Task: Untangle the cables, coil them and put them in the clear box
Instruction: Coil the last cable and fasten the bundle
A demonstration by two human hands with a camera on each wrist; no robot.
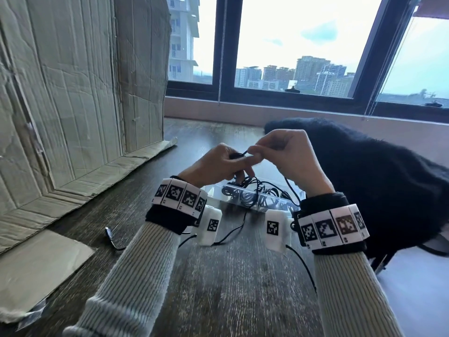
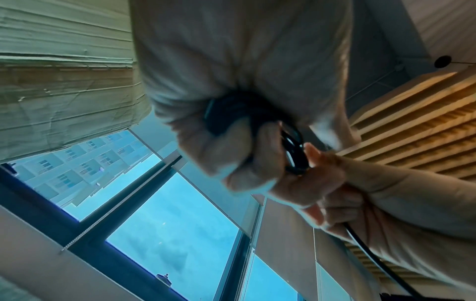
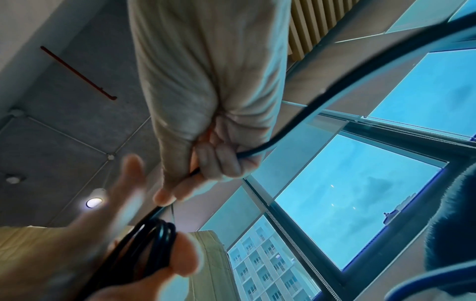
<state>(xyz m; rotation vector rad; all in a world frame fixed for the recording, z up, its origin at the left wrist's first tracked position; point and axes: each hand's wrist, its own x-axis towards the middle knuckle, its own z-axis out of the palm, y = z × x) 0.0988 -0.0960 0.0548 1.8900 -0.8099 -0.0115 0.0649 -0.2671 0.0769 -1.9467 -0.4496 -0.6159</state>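
Both hands are raised over a clear box (image 1: 272,206) that holds a tangle of black cables (image 1: 252,190). My left hand (image 1: 233,164) grips a small coil of black cable (image 2: 231,116), with loops showing between its fingers (image 3: 157,238). My right hand (image 1: 262,152) pinches the same cable's free run (image 3: 195,173) just beside the coil, between thumb and curled fingers. From the right hand the cable (image 1: 291,190) hangs down past my wrist toward the box. The two hands nearly touch.
A loose cable end with a plug (image 1: 109,233) lies on the dark wooden table (image 1: 218,288) at the left. Crumpled cardboard (image 1: 73,105) stands on the left. A black fuzzy garment (image 1: 376,178) lies at the right. Windows run along the far side.
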